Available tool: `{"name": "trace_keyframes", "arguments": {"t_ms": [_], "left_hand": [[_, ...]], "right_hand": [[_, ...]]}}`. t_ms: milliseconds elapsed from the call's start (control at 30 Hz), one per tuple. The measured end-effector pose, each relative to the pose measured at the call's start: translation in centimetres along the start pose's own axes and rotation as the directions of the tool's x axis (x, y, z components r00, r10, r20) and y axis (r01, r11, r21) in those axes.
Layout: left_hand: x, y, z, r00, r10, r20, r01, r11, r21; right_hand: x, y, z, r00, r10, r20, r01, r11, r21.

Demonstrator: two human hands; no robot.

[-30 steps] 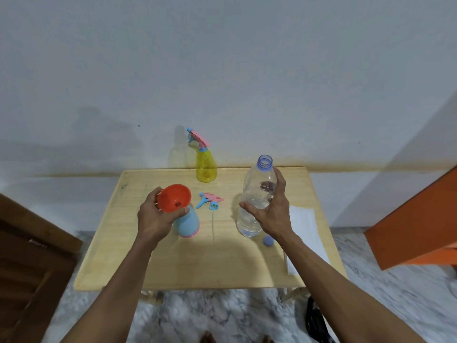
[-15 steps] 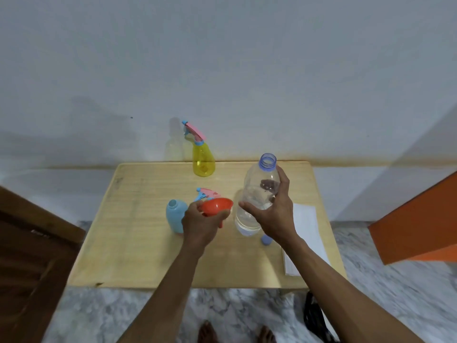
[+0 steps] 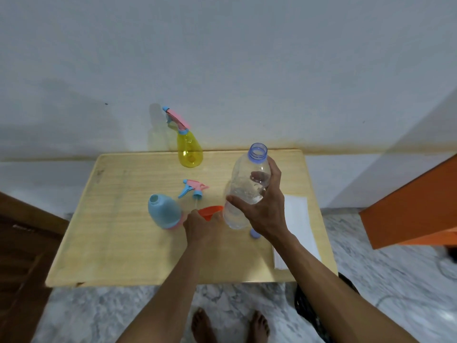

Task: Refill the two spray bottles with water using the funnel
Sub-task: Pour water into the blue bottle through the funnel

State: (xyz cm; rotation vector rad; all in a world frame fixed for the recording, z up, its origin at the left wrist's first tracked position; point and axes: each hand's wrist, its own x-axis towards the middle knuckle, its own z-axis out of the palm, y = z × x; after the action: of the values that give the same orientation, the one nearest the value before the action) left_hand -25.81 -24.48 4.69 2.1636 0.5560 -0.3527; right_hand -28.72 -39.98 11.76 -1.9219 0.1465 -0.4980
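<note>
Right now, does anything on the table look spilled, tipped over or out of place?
No spill shows. The blue spray bottle stands open; its pink and blue trigger head lies loose on the table behind it. The blue cap lies by the water bottle.

place: home room | cues: small wooden table, marble floor, bare feet, plain wall

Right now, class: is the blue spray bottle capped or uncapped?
Uncapped. The blue spray bottle stands with its neck bare, and a pink-and-blue spray head lies on the table beside it.
</note>
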Motion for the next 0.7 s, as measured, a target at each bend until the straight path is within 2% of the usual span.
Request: {"name": "trace_keyframes", "arguments": {"t_ms": [133,300,400,467,567,600,700], "left_hand": [[0.2,-0.7,0.3,0.998,0.021,0.052,-0.023,0.999,0.041],[-1.9,-0.1,-0.5,0.996,0.087,-0.001,-0.087,0.995,0.056],[-3.2,-0.8,-1.7,0.996,0.087,-0.012,-0.087,0.996,-0.003],[-3.7,-2.2,-3.0,0.996,0.077,-0.038,-0.078,0.996,-0.040],[-4.2,-4.9,-5.5,0.991,0.055,-0.123,-0.060,0.997,-0.044],[-4.4,-5.7,-6.5,0.986,0.042,-0.161,-0.051,0.997,-0.054],[-3.8,-8.0,-9.0,0.971,-0.015,-0.237,-0.013,0.993,-0.116]], "right_hand": [[0.1,-0.2,0.0,0.999,-0.018,0.035,0.020,0.999,-0.039],[-0.5,-0.2,-0.3,0.997,0.004,0.077,-0.002,1.000,-0.027],[-1.2,-0.4,-0.8,0.996,0.052,0.069,-0.052,0.999,-0.012],[-2.1,-0.7,-1.0,0.998,0.061,-0.009,-0.061,0.998,-0.030],[-5.3,-1.6,-1.0,0.972,0.049,-0.229,-0.065,0.996,-0.064],[-6.6,-2.1,-0.8,0.968,0.053,-0.244,-0.070,0.996,-0.062],[-9.7,-3.2,1.0,0.998,0.004,-0.061,-0.007,0.998,-0.055]]}}
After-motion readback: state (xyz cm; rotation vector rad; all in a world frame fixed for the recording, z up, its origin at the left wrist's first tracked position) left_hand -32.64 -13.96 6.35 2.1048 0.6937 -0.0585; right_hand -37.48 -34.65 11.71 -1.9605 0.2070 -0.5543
